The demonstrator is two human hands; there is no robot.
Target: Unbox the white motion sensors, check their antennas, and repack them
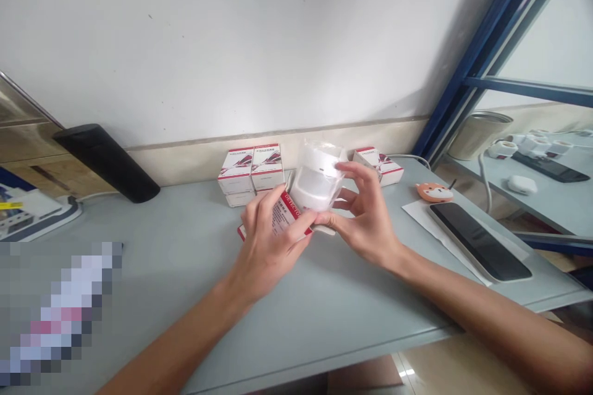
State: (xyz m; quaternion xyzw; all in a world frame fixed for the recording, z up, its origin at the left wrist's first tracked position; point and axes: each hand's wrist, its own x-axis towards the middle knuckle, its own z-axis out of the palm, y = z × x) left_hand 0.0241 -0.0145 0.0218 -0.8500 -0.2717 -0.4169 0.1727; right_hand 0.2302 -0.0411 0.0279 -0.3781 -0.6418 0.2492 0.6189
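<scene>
Grasping one bagged detector in right grip, one box in left grip, four boxes behind

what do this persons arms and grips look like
Both arms are bare, with no sleeves in view. The left forearm and right forearm show no watch, band or cable. The left grip and right grip are ungloved human hands with short nails and no visible rings.

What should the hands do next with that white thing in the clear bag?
Probably ease the bagged white detector down into the red-and-white box, because the right hand holds it just above the box's end, and the left hand steadies the box.
</scene>
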